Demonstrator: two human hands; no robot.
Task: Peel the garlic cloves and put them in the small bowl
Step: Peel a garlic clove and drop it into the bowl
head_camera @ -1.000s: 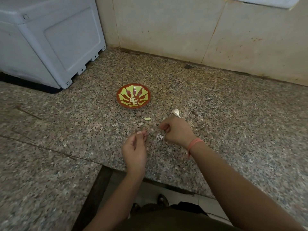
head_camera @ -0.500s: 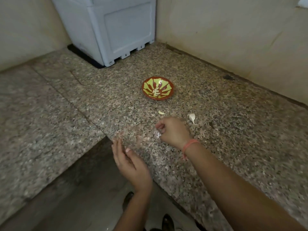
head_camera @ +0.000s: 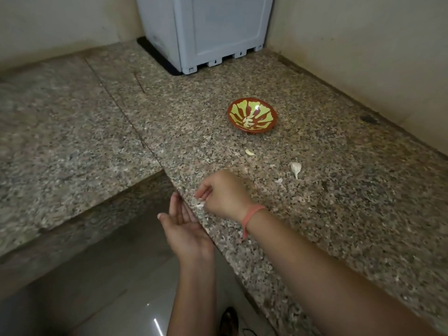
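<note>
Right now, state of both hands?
Left hand: open, palm up, at the counter edge, holding nothing.
Right hand: fingers curled by garlic skin; hold cannot be told.

The countertop (head_camera: pixel 315 214) is formed of speckled granite, smooth and dull. The small bowl (head_camera: pixel 252 115) is glazed and glossy. The garlic clove (head_camera: pixel 296 168) is wrapped in papery skin. The grey casing (head_camera: pixel 218 32) is moulded in matt plastic. The floor (head_camera: pixel 121 299) is polished.

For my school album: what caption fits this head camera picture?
Right hand curled by garlic skins at the counter edge, left hand open below, a clove near the bowl.
</note>
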